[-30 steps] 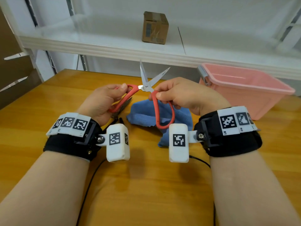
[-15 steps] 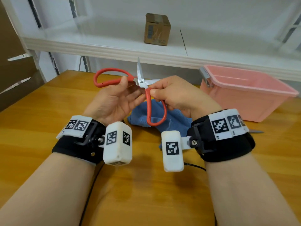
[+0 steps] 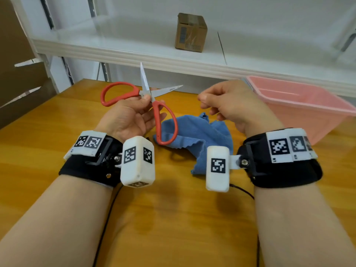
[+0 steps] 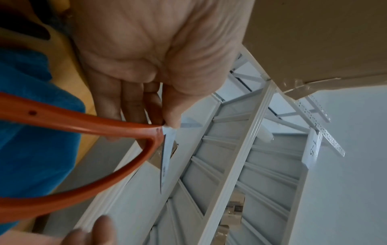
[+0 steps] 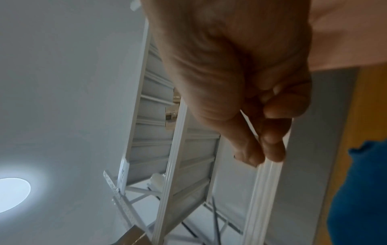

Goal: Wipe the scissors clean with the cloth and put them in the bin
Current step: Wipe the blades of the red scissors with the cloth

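Note:
Red-handled scissors (image 3: 154, 101) are held up over the table with their blades spread wide. My left hand (image 3: 134, 114) pinches them at the pivot, thumb on top; the left wrist view shows the thumb on the joint beside the red handle (image 4: 87, 126). A crumpled blue cloth (image 3: 194, 135) lies on the wooden table below, between my wrists. My right hand (image 3: 221, 105) hovers to the right of the scissors, fingers curled with thumb and fingertips (image 5: 270, 149) together, holding nothing. The pink bin (image 3: 300, 105) stands at the right.
A white shelf (image 3: 173, 54) runs along behind the table with a small cardboard box (image 3: 190, 31) on it. Brown cardboard (image 3: 17, 78) stands at the left. Black cables (image 3: 107, 218) trail over the wooden table (image 3: 173, 218) near my forearms.
My right hand has let go of the lower red handle and drawn away to the right. The left hand now holds the spread scissors alone at the pivot.

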`<state>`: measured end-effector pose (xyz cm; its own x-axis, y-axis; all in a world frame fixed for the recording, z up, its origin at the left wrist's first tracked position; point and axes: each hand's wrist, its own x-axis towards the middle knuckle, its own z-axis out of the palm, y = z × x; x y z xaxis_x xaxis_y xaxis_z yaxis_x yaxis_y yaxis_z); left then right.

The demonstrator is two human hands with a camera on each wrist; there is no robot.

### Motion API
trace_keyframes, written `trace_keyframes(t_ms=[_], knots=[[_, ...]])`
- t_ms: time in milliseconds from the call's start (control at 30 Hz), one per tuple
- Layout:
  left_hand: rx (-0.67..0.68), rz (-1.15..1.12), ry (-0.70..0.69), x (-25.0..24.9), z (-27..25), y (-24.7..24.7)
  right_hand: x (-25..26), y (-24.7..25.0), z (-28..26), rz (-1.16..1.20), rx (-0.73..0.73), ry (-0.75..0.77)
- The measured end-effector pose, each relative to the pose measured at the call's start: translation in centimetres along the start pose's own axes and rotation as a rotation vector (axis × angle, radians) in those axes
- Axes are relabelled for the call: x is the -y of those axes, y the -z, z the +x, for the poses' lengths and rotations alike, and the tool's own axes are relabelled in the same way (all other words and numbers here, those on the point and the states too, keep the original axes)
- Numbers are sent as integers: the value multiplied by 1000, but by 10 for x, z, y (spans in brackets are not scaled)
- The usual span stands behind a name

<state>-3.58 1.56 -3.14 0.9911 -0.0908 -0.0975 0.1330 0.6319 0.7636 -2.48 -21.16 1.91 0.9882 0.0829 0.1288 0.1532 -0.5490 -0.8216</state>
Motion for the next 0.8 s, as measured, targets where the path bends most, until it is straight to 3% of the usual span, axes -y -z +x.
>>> trace_keyframes(t_ms=[133,300,400,467,567,633,700,800], knots=[[-47,-49,-34,-3,-1,3,-2,15,-7,-131,164,-47],[-65,-56,-38,-5,-1,7,16,3,-18,-432,522,-21],[-53,-76,-32,-6,-1,8,14,-14,-16,-638,596,-38],[-50,-83,-30,-7,-2,9,9,-21,-12,-569,502,-50],[-70,-99,-44,-9,-3,9,7,-21,-6,-183,177,-34],[-83,-115,-47,-9,-3,9,4,-15,-2,-131,0,-24],[-82,-120,-41,-8,-4,7,0,-10,0,-270,-38,-27],[-71,-111,-35,-8,-5,5,-3,-6,-2,-428,34,-6]])
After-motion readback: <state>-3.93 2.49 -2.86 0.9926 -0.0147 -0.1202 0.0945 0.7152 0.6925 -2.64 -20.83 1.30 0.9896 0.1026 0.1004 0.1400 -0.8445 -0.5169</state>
